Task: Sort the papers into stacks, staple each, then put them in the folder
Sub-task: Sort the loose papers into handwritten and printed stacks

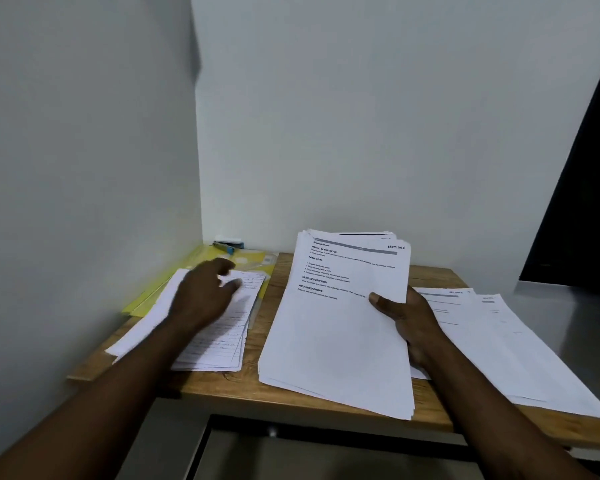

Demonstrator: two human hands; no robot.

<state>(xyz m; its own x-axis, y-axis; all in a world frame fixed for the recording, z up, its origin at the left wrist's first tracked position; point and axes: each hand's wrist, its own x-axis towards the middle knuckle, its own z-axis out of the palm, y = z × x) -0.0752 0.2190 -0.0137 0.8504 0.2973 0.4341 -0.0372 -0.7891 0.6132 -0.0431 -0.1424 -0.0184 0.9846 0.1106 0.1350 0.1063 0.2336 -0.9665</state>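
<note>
Sheets (340, 341) headed "SECTION 1" fan unevenly in the right hand (413, 327), fingers (381, 301) gripping them; the left hand (205, 296) lies slack-fingered over handwritten pages (222, 344).

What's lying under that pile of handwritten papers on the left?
A yellow folder: its far edge and left side stick out from beneath the handwritten papers. The rest is covered, so anything else beneath cannot be seen.
</note>
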